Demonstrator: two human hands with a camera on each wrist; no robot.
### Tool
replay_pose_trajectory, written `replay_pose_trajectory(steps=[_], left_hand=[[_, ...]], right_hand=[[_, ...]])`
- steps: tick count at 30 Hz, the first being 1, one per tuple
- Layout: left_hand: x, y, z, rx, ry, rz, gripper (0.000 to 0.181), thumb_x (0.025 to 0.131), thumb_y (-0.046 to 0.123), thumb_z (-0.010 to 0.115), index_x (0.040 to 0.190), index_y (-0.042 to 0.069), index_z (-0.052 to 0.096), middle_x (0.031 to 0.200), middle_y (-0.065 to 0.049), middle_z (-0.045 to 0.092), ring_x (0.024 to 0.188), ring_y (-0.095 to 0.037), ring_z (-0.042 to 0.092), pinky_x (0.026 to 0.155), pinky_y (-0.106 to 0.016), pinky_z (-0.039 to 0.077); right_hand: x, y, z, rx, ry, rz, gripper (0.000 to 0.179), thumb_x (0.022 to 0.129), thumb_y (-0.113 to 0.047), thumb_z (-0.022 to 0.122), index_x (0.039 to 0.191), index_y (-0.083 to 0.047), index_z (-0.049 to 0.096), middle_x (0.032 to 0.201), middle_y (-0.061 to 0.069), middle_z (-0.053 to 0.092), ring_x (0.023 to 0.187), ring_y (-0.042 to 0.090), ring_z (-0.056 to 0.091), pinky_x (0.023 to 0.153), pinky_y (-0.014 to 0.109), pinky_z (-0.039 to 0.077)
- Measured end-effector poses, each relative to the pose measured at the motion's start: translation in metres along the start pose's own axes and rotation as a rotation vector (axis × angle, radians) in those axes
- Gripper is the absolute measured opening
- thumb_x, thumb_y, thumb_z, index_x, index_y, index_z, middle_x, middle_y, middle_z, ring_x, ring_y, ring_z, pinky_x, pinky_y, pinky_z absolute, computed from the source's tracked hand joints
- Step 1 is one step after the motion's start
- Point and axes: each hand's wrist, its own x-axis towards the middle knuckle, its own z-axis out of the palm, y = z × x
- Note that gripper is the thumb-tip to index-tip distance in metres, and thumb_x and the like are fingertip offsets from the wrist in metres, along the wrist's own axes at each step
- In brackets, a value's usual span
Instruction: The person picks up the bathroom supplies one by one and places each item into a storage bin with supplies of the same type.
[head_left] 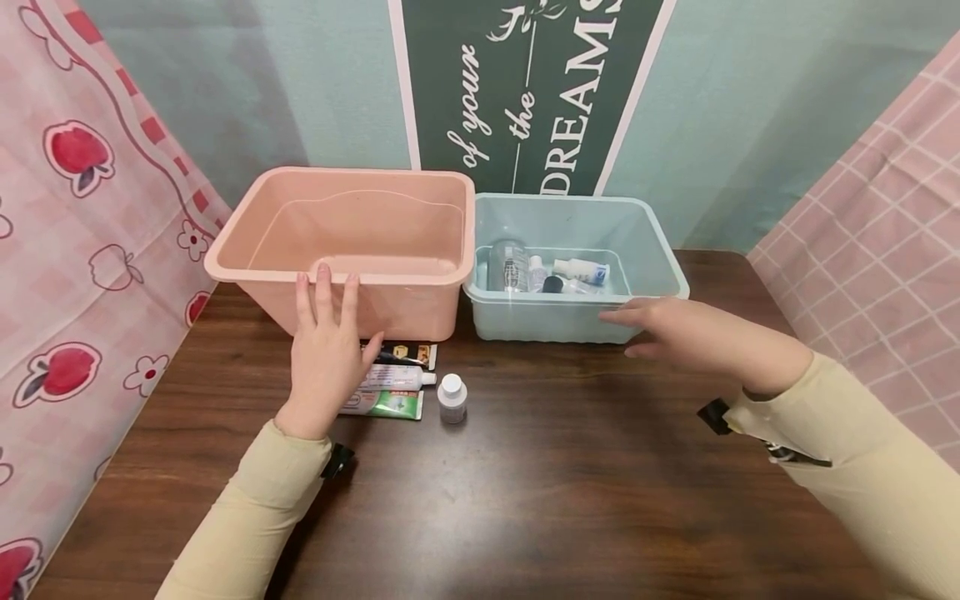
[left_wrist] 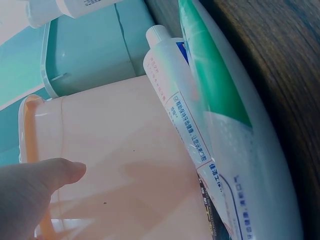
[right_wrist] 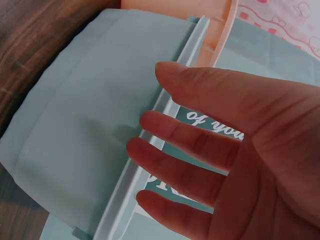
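My left hand (head_left: 327, 363) reaches over the front rim of a pink plastic bin (head_left: 375, 308), fingers straight with the tips at the rim and the thumb out to the side. Partly hidden beneath it lie a white tube (head_left: 393, 377), a green-and-white tube (head_left: 397, 404) and a dark tube (head_left: 416, 354). Just right of them a small white bottle (head_left: 452, 400) stands upright. My right hand (head_left: 654, 323) is at the front right of a light-blue bin (head_left: 547, 321), holding nothing. In the right wrist view its slightly bent, spread fingers (right_wrist: 175, 157) overlap that bin's rim.
Inside the blue bin are a clear bottle (head_left: 510, 265), a white-and-blue tube (head_left: 583, 271) and other small containers. The pink bin stands close on its left. Both stand on a dark wooden table (head_left: 540, 492), between patterned side cloths and a blue-green back cloth (head_left: 337, 83).
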Motion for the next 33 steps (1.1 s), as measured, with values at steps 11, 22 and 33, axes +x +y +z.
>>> replay_pose_trajectory(steps=[11, 22, 33], left_hand=[[-0.001, 0.0, -0.002, 0.002, -0.024, -0.018, 0.088, 0.072, 0.03, 0.079, 0.141, 0.0, 0.033, 0.144, -0.033, 0.021, 0.135, -0.049, 0.007, 0.092, -0.06, 0.038], [0.0, 0.001, -0.002, -0.007, -0.013, 0.001, 0.087, 0.072, 0.028, 0.078, 0.14, -0.001, 0.033, 0.144, -0.034, 0.021, 0.136, -0.049, 0.006, 0.097, -0.059, 0.034], [0.002, 0.002, -0.003, -0.002, -0.035, -0.018, 0.087, 0.072, 0.03, 0.078, 0.141, 0.0, 0.034, 0.144, -0.034, 0.021, 0.133, -0.052, 0.011, 0.092, -0.06, 0.038]], right_hand=[[0.002, 0.005, 0.019, 0.08, -0.015, -0.067, 0.045, 0.079, -0.007, 0.072, 0.121, 0.001, 0.059, 0.11, 0.01, 0.063, 0.1, 0.026, 0.059, 0.083, 0.043, 0.047], [0.005, 0.013, 0.041, 0.165, -0.002, -0.097, 0.044, 0.082, -0.01, 0.07, 0.122, 0.002, 0.058, 0.115, 0.014, 0.062, 0.106, 0.028, 0.058, 0.086, 0.045, 0.046], [0.007, 0.021, 0.069, 0.263, 0.044, -0.077, 0.044, 0.082, -0.009, 0.07, 0.123, 0.002, 0.058, 0.117, 0.015, 0.062, 0.107, 0.028, 0.058, 0.088, 0.045, 0.046]])
